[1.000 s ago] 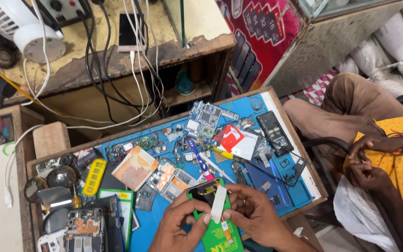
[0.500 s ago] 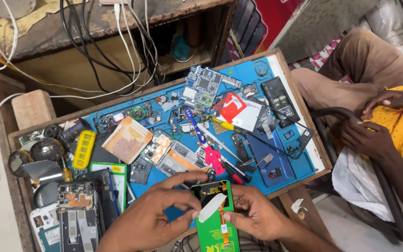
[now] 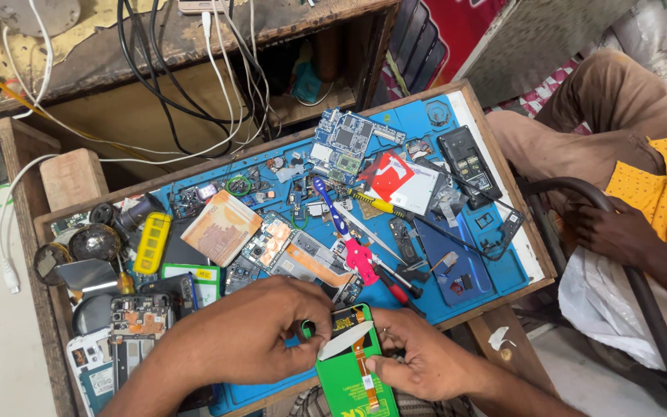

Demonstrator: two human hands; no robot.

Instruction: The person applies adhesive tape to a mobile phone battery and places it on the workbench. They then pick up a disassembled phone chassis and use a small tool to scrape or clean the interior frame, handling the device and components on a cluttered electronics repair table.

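Far left: yellow case point(image 3: 151, 242) on the blue mat point(image 3: 503, 266), dismantled phone point(image 3: 137, 324) below it. My left hand point(image 3: 248, 340) sits at the mat's near edge, fingers closed, pinching the left end of a white strip point(image 3: 345, 341). The strip lies across the green battery point(image 3: 349, 374), which straddles the front edge of the mat. My right hand point(image 3: 418, 363) grips the battery's right side, fingers curled round it. Step in hand, as I judge: peeling or seating the strip on the battery. Next move calls for a steady pull, battery held flat. Right of the mat: another person's hand point(image 3: 611, 232), resting.
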